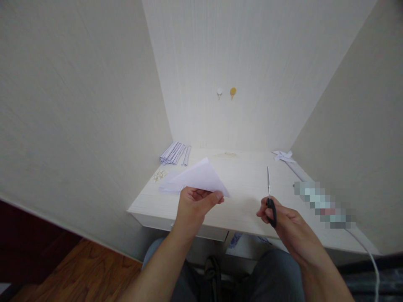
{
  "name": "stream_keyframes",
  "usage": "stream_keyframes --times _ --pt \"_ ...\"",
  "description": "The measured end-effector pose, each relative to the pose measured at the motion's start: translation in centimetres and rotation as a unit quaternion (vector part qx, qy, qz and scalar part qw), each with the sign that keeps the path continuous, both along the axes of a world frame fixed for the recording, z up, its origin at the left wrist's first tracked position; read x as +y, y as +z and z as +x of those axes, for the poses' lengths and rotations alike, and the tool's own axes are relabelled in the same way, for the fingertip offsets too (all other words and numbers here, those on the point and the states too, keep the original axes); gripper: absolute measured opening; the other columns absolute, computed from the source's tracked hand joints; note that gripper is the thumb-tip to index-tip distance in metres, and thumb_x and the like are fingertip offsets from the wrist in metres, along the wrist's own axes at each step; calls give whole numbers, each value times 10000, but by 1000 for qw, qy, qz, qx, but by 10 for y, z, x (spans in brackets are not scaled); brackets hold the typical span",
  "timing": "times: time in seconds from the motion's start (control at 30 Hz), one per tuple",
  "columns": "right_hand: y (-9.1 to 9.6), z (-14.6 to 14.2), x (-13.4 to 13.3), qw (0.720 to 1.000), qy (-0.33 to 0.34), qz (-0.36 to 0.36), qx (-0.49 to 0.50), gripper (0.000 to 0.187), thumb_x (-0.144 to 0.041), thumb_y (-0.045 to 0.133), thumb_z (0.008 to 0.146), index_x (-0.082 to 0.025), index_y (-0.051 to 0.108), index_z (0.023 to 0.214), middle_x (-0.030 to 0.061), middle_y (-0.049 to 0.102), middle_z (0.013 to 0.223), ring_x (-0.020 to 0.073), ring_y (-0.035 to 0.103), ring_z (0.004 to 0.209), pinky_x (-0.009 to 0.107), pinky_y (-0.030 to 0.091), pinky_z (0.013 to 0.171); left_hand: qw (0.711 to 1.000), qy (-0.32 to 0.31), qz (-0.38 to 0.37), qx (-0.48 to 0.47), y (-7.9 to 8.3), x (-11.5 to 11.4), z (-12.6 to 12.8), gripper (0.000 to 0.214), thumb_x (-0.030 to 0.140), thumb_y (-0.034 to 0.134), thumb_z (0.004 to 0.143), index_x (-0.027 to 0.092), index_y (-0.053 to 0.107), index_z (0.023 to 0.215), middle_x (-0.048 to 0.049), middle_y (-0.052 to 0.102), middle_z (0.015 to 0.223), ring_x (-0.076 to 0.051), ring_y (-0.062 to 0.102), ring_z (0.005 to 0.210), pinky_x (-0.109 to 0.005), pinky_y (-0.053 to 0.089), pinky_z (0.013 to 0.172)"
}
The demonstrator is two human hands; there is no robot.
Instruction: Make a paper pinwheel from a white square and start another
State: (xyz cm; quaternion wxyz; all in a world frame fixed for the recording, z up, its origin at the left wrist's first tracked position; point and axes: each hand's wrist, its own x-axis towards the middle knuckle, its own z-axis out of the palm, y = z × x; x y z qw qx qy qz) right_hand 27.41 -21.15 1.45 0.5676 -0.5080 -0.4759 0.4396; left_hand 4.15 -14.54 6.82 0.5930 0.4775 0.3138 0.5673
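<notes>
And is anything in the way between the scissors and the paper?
No, nothing visible is. The right hand holds the scissors up, apart from the paper in the left hand. Between the two hands, I only see the white desk behind and below.

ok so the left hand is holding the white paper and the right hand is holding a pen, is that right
Not quite: the head view shows the right hand holding scissors, not a pen. The left hand is indeed holding the white paper.
</notes>
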Motion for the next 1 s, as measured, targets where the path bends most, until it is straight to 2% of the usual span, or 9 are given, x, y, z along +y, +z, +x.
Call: stream_keyframes --times 0.2,0.33,0.4,0.5,0.6,0.73,0.87,0.93,1.0 --pt "8 -5 -8 994 6 -7 -113 329 -515 659 890 -226 776 784 44 588 810 203 551 798 301 451 715 1000 3 -7 -21 2 -4 -1 150 244 831 643 164 723 709 -15 710 661 -140 634 600 -274 558 613" --pt "24 -17 -13 992 33 9 -125 255 -487 775 769 -236 815 794 48 621 787 198 564 739 282 472 626 999 -1 -2 -34 4 -7 -3 109 217 819 643 166 734 689 -17 710 656 -138 629 603 -258 542 584" --pt "28 -20 -16 994 17 22 -104 219 -439 846 682 -244 821 779 48 648 760 195 577 697 273 477 578 999 -4 3 -44 6 -9 -6 98 218 817 652 168 748 701 -18 715 663 -138 629 602 -255 541 574" --pt "26 -20 -21 996 -21 26 -82 203 -397 888 620 -244 815 732 57 694 745 210 615 689 278 503 573 999 -4 -10 -45 7 -11 -8 105 235 818 663 163 767 719 -26 723 669 -140 635 595 -266 554 586" --pt "19 -23 -23 997 -38 17 -72 225 -397 891 621 -235 818 759 59 717 743 215 630 685 287 515 583 999 -5 -22 -32 7 -13 -8 145 277 831 678 154 777 731 -38 734 677 -151 654 604 -284 569 614" --pt "13 -37 -25 1000 -7 -16 -19 238 -402 879 658 -208 765 734 11 639 624 152 536 556 254 436 505 1000 -9 -13 -19 3 -13 -4 191 334 828 725 151 785 760 -46 742 686 -154 667 627 -274 563 616" --pt "10 -52 -21 999 -7 -19 33 374 -413 873 663 -201 572 598 -44 483 569 107 403 525 234 336 488 1000 -9 -17 -17 3 -14 0 218 363 819 740 148 782 741 -49 738 674 -148 659 621 -260 552 597" --pt "9 -59 -20 1000 -6 -22 5 394 -408 853 682 -202 532 586 -53 423 577 109 376 544 242 321 507 1000 -12 -25 -4 6 -14 0 219 352 824 737 138 776 730 -48 730 661 -144 650 614 -261 551 607" --pt "11 -64 -21 999 11 -18 -50 324 -358 828 696 -199 561 604 -34 457 650 129 428 607 257 355 555 999 -19 -30 8 9 -15 -1 197 313 837 721 129 768 714 -44 724 656 -136 641 613 -260 549 627"
